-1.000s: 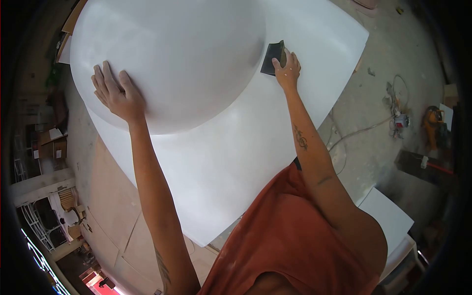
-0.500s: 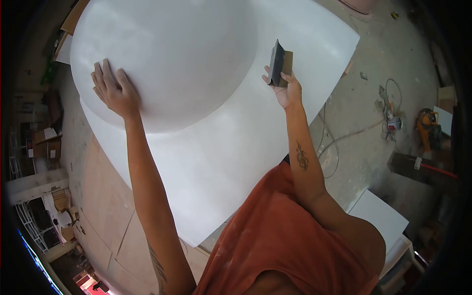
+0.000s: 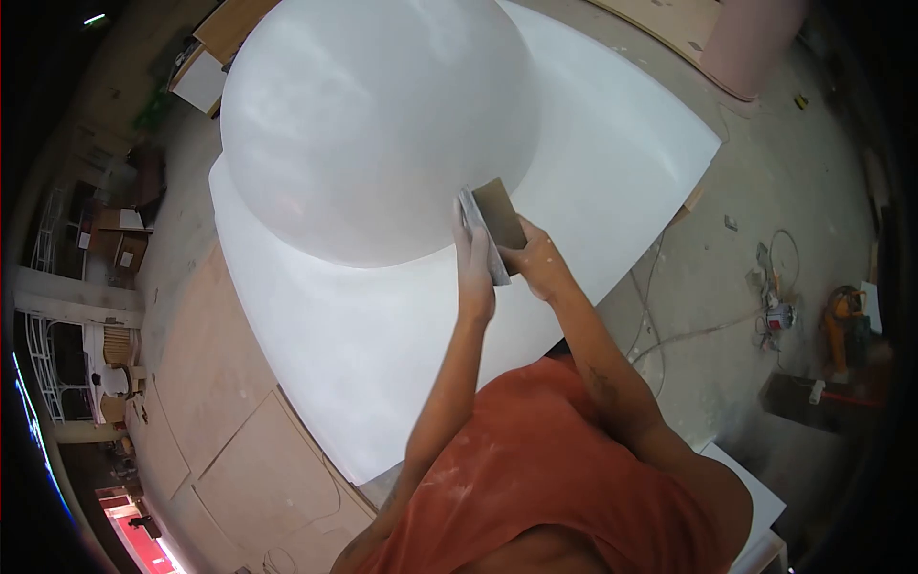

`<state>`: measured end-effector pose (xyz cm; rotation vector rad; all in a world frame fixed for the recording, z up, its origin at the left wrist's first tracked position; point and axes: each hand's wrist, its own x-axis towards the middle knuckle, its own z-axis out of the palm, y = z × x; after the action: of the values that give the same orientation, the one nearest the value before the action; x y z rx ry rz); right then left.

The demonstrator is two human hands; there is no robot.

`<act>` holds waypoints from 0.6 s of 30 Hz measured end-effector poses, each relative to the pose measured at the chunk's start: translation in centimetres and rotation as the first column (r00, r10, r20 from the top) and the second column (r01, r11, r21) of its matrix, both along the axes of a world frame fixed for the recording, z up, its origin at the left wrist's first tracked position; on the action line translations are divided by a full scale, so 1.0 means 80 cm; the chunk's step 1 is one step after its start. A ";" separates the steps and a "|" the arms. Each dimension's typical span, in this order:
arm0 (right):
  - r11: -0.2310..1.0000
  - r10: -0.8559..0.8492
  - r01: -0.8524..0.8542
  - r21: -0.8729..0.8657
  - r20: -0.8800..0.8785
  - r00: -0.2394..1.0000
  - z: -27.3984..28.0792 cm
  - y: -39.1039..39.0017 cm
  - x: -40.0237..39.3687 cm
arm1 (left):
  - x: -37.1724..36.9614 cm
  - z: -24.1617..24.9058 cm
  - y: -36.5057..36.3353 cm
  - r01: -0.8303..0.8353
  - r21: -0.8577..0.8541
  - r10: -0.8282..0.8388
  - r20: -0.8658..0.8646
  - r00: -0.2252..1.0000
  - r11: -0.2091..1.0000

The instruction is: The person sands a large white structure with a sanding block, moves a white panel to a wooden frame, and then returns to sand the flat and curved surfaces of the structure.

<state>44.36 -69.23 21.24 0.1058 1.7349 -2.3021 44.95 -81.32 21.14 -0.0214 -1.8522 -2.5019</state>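
Note:
A folded sheet of sandpaper (image 3: 499,216), brown on one face and dark grey with whitish dust on the other, is held up between my two hands. My right hand (image 3: 540,266) pinches its lower right side. Against the grey face lies my left hand (image 3: 474,277), its dusty fingers pointing up along the sheet; the thumb is hidden. Beyond them rises a large smooth white dome (image 3: 373,134) on a broad white base panel (image 3: 354,373) with curved edges. The hands are in front of the dome's lower right edge.
On the floor at right are a cable, a small grey-and-red tool (image 3: 779,316) and a yellow-orange power tool (image 3: 846,320). Brown boards (image 3: 253,454) lie at lower left. A pink curved piece (image 3: 751,48) stands at upper right.
My left hand has left the dome's surface and moved right to the sandpaper. My right hand has brought the sheet lower and nearer my body. The view has shifted.

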 end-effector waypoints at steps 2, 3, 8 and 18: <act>0.920 0.031 0.047 0.388 -0.192 0.981 -0.010 -0.005 0.017 | 0.021 -0.024 0.005 -0.099 0.382 0.009 0.231 0.973 0.919; 0.897 0.052 0.062 0.437 -0.244 0.968 -0.031 -0.008 0.024 | 0.029 -0.044 0.005 -0.102 0.285 0.051 0.179 0.982 0.953; 0.905 0.239 -0.183 -0.383 0.104 0.965 -0.046 -0.008 0.050 | 0.033 -0.088 -0.008 -0.167 0.147 0.143 0.161 0.976 0.975; 0.973 0.230 -0.231 -0.015 -0.066 0.971 -0.043 0.061 -0.011 | 0.000 -0.066 0.026 -0.244 0.301 0.158 0.283 0.946 0.922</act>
<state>43.45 -64.33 17.81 -0.1674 1.6531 -2.1759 44.99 -79.26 15.83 0.4950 -1.3798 -2.7279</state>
